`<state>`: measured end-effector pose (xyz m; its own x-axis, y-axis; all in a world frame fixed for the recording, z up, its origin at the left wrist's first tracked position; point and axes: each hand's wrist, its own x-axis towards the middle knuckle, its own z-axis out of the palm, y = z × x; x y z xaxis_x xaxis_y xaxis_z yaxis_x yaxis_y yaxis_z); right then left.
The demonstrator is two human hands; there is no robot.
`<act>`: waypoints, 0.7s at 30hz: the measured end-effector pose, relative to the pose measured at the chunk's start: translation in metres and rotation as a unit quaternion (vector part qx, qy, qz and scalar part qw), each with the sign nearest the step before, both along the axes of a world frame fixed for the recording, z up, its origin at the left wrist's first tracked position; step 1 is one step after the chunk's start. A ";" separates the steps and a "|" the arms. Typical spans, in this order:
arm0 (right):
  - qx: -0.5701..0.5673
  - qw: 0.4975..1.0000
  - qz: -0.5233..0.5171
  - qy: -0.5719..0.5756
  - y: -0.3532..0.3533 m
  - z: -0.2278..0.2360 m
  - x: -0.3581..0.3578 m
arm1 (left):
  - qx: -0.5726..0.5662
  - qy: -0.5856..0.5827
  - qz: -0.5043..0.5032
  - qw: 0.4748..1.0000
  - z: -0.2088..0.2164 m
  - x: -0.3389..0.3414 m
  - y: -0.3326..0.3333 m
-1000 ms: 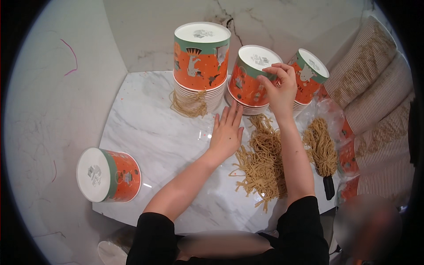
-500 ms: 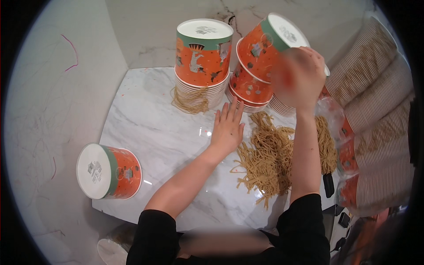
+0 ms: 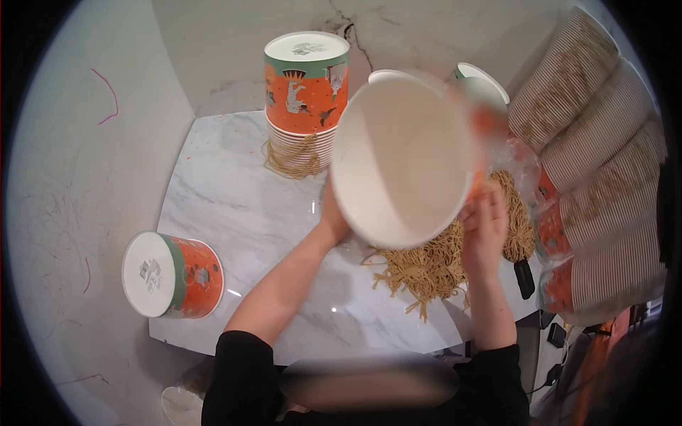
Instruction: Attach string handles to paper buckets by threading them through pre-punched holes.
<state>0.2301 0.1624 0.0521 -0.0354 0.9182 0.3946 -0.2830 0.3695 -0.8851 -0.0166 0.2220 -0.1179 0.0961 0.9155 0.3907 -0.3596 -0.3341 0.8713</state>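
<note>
A paper bucket [image 3: 405, 160] with a white inside is raised over the table, its open mouth facing me. My right hand [image 3: 486, 231] grips it by the orange outer side at the right. Beside the bucket's left rim is my left hand [image 3: 335, 211]; its fingers are hidden behind the bucket. Below the bucket lies a heap of tan yarn strands [image 3: 426, 273], partly covered by it. A stack of upturned buckets [image 3: 307, 99], orange and green with white bases, stands to the left, with loose tan strands [image 3: 293, 157] hanging at its lower rims.
One orange bucket [image 3: 197, 277] lies on its side at the table's left. Another bunch of tan strands [image 3: 517, 220] and a small black object [image 3: 524, 279] are at the right. Long nested bucket stacks [image 3: 604, 192] in clear plastic line the right edge. Another upturned bucket [image 3: 483, 79] shows behind.
The top bucket has come off the middle stack and is turned mouth toward me. My right hand has come down with it, and my left hand has moved down and left behind its rim.
</note>
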 end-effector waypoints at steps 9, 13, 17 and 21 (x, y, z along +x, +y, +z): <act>-0.189 0.976 0.104 -0.041 -0.030 -0.060 0.003 | -0.382 -0.155 0.100 0.906 0.106 -0.029 -0.092; -0.141 0.979 0.121 -0.082 -0.031 -0.063 -0.003 | -0.305 -0.146 0.158 0.928 0.094 -0.060 -0.121; -0.104 0.983 0.105 -0.106 -0.038 -0.059 -0.009 | -0.165 0.057 0.365 0.915 0.136 -0.037 -0.165; -0.072 0.968 0.081 -0.228 -0.044 -0.045 -0.018 | -0.027 0.039 0.280 0.959 0.203 -0.010 -0.235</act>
